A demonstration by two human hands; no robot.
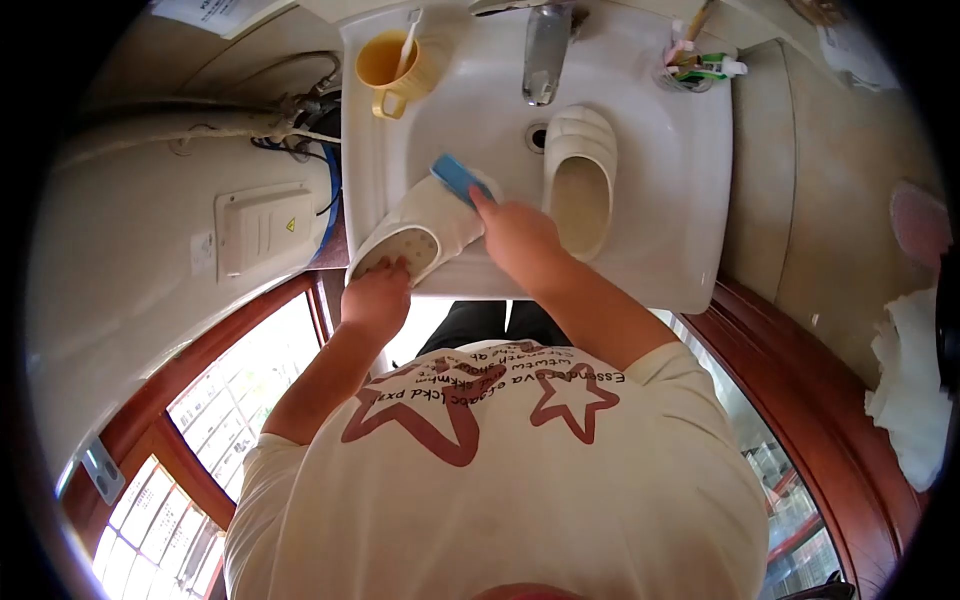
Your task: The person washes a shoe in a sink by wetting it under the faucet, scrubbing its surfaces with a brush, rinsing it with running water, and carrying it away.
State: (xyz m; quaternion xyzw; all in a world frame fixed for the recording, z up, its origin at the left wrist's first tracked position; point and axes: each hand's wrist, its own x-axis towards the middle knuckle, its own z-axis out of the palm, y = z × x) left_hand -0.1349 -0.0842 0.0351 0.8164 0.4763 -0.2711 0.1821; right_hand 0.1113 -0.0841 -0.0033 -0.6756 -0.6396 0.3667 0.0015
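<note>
A white slipper [420, 212] lies tilted across the left front of the sink, its opening toward me. My left hand [378, 296] grips it at the heel end, some fingers inside the opening. My right hand [517, 236] is closed around a blue brush [459, 178], which rests against the toe of that slipper; its bristles are hidden from above. A second white slipper [581, 185] lies in the basin to the right of my right hand, toe pointing at the tap, apart from the first one.
The white sink [668, 190] has a metal tap [545, 60] at the back, above the drain [537, 136]. A yellow mug [388, 72] with a toothbrush [408, 42] stands at back left. A cup with toothpaste [712, 68] stands at back right. Pipes [210, 125] run along the left.
</note>
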